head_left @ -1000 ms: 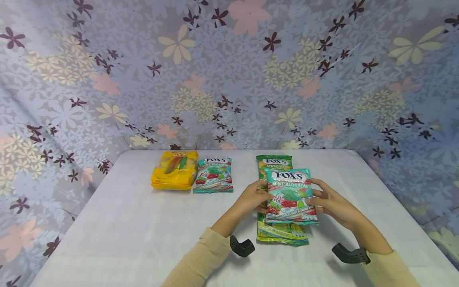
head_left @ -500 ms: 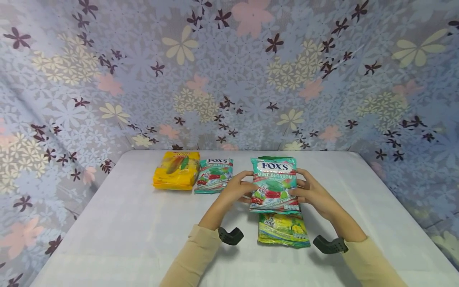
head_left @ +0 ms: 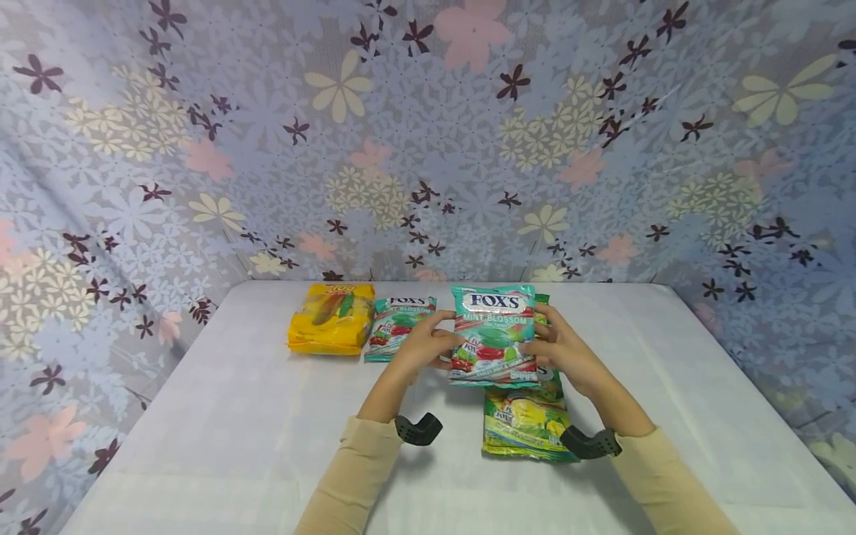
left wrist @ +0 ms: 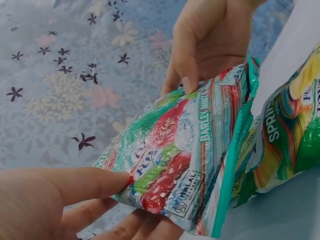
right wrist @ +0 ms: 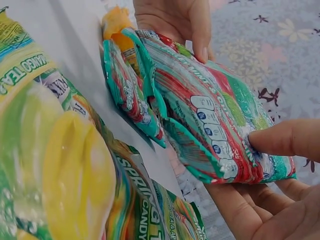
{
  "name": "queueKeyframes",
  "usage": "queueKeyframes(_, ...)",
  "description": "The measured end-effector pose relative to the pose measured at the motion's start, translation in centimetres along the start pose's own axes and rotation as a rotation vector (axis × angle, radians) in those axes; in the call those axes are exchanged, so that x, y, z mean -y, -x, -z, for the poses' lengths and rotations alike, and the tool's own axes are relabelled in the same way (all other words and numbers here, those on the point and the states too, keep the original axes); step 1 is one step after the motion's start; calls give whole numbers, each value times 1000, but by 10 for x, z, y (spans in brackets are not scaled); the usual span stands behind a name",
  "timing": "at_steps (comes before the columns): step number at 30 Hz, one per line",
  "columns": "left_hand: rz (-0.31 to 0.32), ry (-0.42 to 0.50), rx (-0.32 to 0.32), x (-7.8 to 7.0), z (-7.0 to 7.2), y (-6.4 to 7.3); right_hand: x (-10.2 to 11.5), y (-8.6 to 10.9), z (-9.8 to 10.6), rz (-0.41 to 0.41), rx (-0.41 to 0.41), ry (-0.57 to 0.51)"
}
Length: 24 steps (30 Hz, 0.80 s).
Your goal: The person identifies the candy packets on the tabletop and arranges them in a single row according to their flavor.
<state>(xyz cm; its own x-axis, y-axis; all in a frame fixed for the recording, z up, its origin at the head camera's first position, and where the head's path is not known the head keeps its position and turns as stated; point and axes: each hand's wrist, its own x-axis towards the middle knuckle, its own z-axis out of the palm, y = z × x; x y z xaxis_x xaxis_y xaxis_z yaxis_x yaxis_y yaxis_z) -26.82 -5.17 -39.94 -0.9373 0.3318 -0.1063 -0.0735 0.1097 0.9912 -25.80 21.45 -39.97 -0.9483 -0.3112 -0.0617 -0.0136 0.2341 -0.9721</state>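
Observation:
Both hands hold a teal Fox's Mint Blossom candy bag by its two sides, raised off the table. My left hand pinches its left edge, thumb on the front and fingers behind. At the opposite edge my right hand grips the same way, as the right wrist view shows with the thumb on the bag. Beneath and behind the raised bag lie green-yellow Fox's candy bags, partly hidden by it. A second Mint Blossom bag lies left of my left hand, its right part close behind the fingers.
A yellow candy bag lies at the back left, against the second Mint Blossom bag. All rest on a white-covered table. Flowered cloth rises behind the table's back edge.
Both hands have carried the held Mint Blossom bag leftward and a little up, from over the green-yellow bags toward the other Mint Blossom bag. More of the green-yellow bags shows at the right.

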Motion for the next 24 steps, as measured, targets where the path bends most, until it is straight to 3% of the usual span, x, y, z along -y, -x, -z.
queueKeyframes(17, 8, -7, -11, 4, 0, -1, -4, -2, -5, 3, -17, -12)
queueKeyframes(24, 10, -73, -58, 8, 6, -2, -7, -6, -14, -44, -32, -41)
